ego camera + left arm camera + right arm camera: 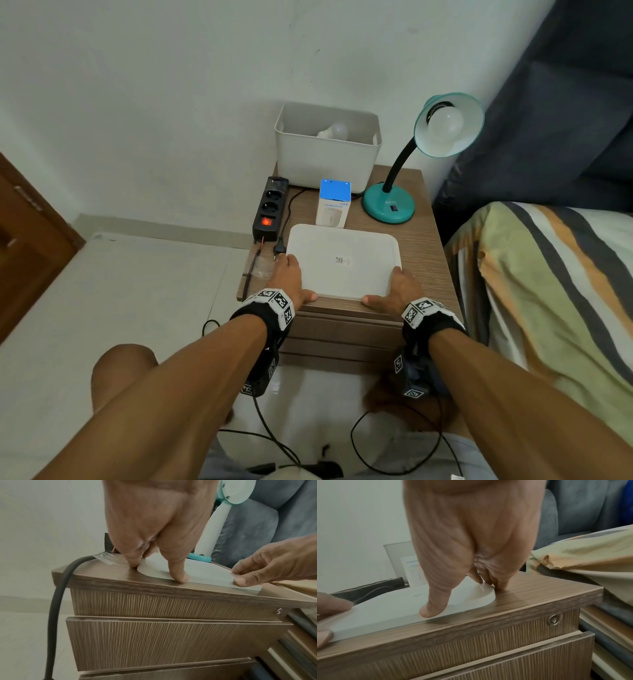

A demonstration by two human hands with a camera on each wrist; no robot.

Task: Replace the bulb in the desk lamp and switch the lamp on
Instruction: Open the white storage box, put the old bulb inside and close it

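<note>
A teal desk lamp stands at the back right of the wooden nightstand, with a white bulb in its tilted shade. A second white bulb lies inside the open grey bin at the back. A flat white lid lies on the nightstand's front half. My left hand holds its near left corner, thumb on the front edge. My right hand holds its near right corner the same way. The lamp's black plug lies loose beside the lid.
A black power strip with a lit red switch lies along the nightstand's left edge. A blue and white humidifier box stands between bin and lid. A bed with striped bedding borders the right side. White wall behind.
</note>
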